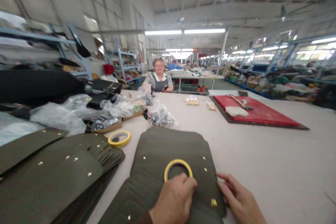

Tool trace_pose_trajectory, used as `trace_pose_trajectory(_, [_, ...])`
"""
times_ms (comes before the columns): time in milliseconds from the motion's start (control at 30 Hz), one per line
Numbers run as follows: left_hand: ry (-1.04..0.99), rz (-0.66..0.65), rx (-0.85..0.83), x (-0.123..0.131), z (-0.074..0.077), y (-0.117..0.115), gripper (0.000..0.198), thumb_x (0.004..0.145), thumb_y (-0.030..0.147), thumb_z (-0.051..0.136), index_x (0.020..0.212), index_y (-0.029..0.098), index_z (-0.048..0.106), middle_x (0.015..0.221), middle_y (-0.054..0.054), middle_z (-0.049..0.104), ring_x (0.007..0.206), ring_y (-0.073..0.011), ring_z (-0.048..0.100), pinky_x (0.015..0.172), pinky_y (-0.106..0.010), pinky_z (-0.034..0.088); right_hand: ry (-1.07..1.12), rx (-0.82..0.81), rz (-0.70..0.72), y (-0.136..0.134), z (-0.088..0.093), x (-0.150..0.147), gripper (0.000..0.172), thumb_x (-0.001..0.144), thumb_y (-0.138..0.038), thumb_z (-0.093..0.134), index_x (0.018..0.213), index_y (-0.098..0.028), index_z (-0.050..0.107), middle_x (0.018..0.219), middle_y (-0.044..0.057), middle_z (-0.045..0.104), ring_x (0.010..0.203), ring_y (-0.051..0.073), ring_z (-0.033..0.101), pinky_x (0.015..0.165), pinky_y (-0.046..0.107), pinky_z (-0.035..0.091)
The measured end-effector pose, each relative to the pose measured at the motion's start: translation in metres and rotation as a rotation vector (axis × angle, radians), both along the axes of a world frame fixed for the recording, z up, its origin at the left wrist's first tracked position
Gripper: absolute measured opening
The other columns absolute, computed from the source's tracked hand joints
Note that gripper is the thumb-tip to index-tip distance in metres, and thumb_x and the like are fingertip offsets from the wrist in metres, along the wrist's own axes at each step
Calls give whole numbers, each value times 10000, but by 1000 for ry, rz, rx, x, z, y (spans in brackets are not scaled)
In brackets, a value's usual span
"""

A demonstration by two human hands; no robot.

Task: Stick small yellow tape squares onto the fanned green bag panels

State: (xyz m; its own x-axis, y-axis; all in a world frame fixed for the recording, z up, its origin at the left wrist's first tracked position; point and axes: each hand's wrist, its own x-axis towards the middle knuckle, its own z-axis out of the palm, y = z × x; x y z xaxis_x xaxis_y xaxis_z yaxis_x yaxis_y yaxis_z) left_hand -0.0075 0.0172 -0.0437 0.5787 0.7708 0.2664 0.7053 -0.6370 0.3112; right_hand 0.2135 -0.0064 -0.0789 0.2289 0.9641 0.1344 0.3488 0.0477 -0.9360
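Olive-drab sheet panels (170, 143), matte, smooth, rounded corners, fanned in a stack right in front. Small shiny gold-coloured fittings (205, 169) on the top one, plus a yellow tape scrap (214, 202) near its right edge. Left hand (174, 196): fingers closed on the near rim of a yellow tape roll (178, 161), a ring tilted up over the top panel. Right hand (240, 196): fingertips at the stack's right edge, loosely curled; can't tell if it's pinching a sheet.

Left of that, a second olive pile (52, 175), layered edges, same fittings. Another yellow roll (119, 143) lies flat at its far corner. Beyond: crinkled clear bag (162, 117) of dark glossy bits, open cardboard boxes (112, 127), two small bags of gold-coloured parts (192, 101) on the pale smooth surface (262, 154). Far right: red board (270, 113) carrying a hammer (243, 103) and white pad (236, 111). Across the surface, a person (159, 82) in striped sleeves.
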Motion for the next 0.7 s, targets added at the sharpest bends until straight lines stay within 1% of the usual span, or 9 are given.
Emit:
trace_pose_trajectory(67, [-54, -1, -43, -1, 10, -3, 166, 928, 165, 421, 920, 223, 576, 833, -8, 617, 752, -130, 595, 670, -211, 442, -74, -10, 60, -3, 14, 1, 365, 817, -473, 559, 996, -171, 657, 603, -8, 608, 531, 148, 562, 507, 242, 457])
trace_pose_trajectory(167, [-50, -65, -55, -2, 17, -2, 198, 949, 188, 377, 921, 211, 572, 812, -14, 606, 755, -147, 589, 680, -235, 452, -109, -17, 77, -3, 20, 1, 322, 834, -397, 562, 1035, -156, 636, 657, 9, 633, 567, 151, 571, 543, 255, 464])
trace_pose_trajectory(267, [-80, -78, -33, -3, 16, -1, 204, 949, 190, 380, 962, 210, 583, 812, -18, 621, 765, -151, 607, 690, -239, 477, -107, -26, 76, -3, 19, 2, 290, 837, -355, 572, 1041, -156, 626, 677, 14, 641, 567, 147, 575, 550, 259, 471])
trace_pose_trajectory(333, [-142, -78, 11, -3, 13, 0, 206, 947, 191, 395, 1004, 211, 592, 837, -24, 649, 779, -144, 628, 717, -232, 499, -77, -15, 63, -4, 21, 2, 276, 841, -349, 576, 1032, -155, 623, 703, 19, 646, 564, 143, 582, 553, 261, 482])
trace_pose_trajectory(433, [-252, -109, 86, -4, 13, -1, 237, 949, 200, 422, 1125, 215, 581, 914, -30, 695, 811, -129, 664, 765, -217, 526, -5, 26, 33, -7, 31, 0, 257, 865, -361, 563, 1007, -156, 627, 729, 26, 650, 569, 140, 592, 543, 257, 494])
trace_pose_trajectory(500, [-273, -147, 101, -4, 14, -2, 336, 948, 195, 435, 1277, 218, 502, 969, -30, 712, 837, -124, 681, 787, -212, 536, -25, 80, 84, -11, 41, -5, 209, 877, -331, 557, 969, -166, 647, 772, 39, 667, 620, 145, 612, 568, 257, 506])
trace_pose_trajectory(567, [-269, -162, 100, -4, 15, -3, 432, 946, 195, 440, 1376, 214, 401, 1058, -43, 708, 890, -130, 689, 812, -219, 541, -116, 170, 194, -15, 51, -13, 156, 871, -253, 566, 970, -177, 660, 837, 48, 681, 697, 152, 627, 635, 264, 519])
trace_pose_trajectory(633, [-269, -153, 99, -3, 16, -4, 451, 949, 206, 438, 1394, 205, 363, 1118, -57, 695, 918, -142, 691, 811, -232, 549, -209, 274, 290, -18, 56, -23, 197, 861, -168, 561, 1039, -185, 643, 909, 55, 680, 758, 152, 629, 693, 268, 523])
trace_pose_trajectory(700, [-260, -140, 89, -2, 16, -5, 439, 952, 219, 436, 1382, 196, 353, 1093, -59, 704, 880, -154, 702, 766, -247, 563, -271, 363, 336, -19, 58, -30, 266, 856, -112, 550, 1105, -187, 607, 981, 69, 671, 816, 154, 629, 730, 268, 527])
